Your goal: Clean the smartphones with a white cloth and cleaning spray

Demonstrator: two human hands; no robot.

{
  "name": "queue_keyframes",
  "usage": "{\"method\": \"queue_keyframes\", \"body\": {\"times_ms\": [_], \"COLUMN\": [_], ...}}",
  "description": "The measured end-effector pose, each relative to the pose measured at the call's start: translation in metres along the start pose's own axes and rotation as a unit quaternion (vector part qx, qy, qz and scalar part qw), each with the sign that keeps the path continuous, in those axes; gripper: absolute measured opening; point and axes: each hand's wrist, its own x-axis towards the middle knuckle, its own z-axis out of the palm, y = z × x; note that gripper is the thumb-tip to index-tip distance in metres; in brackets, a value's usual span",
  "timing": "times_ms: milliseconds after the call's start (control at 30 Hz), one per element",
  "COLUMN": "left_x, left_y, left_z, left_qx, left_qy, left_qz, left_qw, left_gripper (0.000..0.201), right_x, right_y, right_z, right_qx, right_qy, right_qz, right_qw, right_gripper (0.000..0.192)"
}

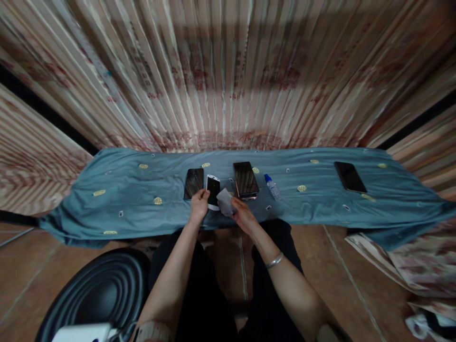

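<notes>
My left hand [199, 203] rests on the lower left edge of a white-framed phone [213, 190] lying on the blue cloth [135, 199]. A small pale wipe [225, 201] is pinched in my right hand [242, 213], right next to that phone. A black phone [194, 183] lies just left of the white one. A larger dark phone [245, 179] lies to the right of it. Beside that one, a small clear bottle with a blue cap [272, 186] lies on its side.
Another black phone [349, 176] lies far right on the cloth. A pleated patterned curtain [228, 76] hangs behind the table. A black ribbed round object [96, 289] sits at lower left on the tiled floor. Patterned fabric [416, 266] is piled at lower right.
</notes>
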Motion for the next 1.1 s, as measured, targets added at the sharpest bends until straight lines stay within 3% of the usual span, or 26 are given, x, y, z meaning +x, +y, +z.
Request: {"method": "queue_keyframes", "body": {"times_ms": [133,300,400,467,600,667,800,900,967,1100], "left_x": [-0.001,0.000,0.000,-0.001,-0.003,-0.003,-0.002,0.000,0.002,0.003], "left_y": [-0.003,-0.004,-0.002,0.001,0.011,0.018,0.030,0.035,0.036,0.038], "left_z": [0.003,0.007,0.003,0.000,0.001,0.003,0.007,0.012,0.015,0.019], "left_qx": [-0.003,-0.136,-0.238,-0.302,-0.386,-0.409,-0.444,-0.457,-0.463,-0.473], "left_qy": [0.012,0.020,0.011,-0.025,-0.079,-0.096,-0.142,-0.120,-0.091,-0.090], "left_qz": [0.013,-0.069,-0.116,-0.140,-0.169,-0.165,-0.190,-0.198,-0.220,-0.236], "left_qw": [1.000,0.988,0.964,0.943,0.904,0.892,0.864,0.859,0.854,0.844], "left_gripper": [0.018,0.017,0.025,0.030,0.024,0.018,0.019,0.014,0.022,0.038], "right_x": [-0.003,-0.013,-0.015,-0.011,0.013,0.028,0.054,0.066,0.068,0.061], "right_y": [0.002,0.000,-0.011,-0.025,-0.064,-0.081,-0.091,-0.074,-0.059,-0.036], "right_z": [0.006,0.008,0.009,0.013,0.031,0.041,0.050,0.048,0.046,0.049], "right_qx": [0.059,0.084,0.072,0.044,-0.094,-0.189,-0.400,-0.512,-0.563,-0.640], "right_qy": [0.038,0.067,0.076,0.095,0.082,0.054,0.055,0.058,0.050,-0.006], "right_qz": [0.033,-0.004,-0.050,-0.088,-0.201,-0.272,-0.364,-0.383,-0.383,-0.381], "right_qw": [0.997,0.994,0.993,0.991,0.972,0.942,0.839,0.766,0.731,0.667], "right_gripper": [0.036,0.042,0.043,0.045,0.042,0.043,0.045,0.047,0.048,0.048]}}
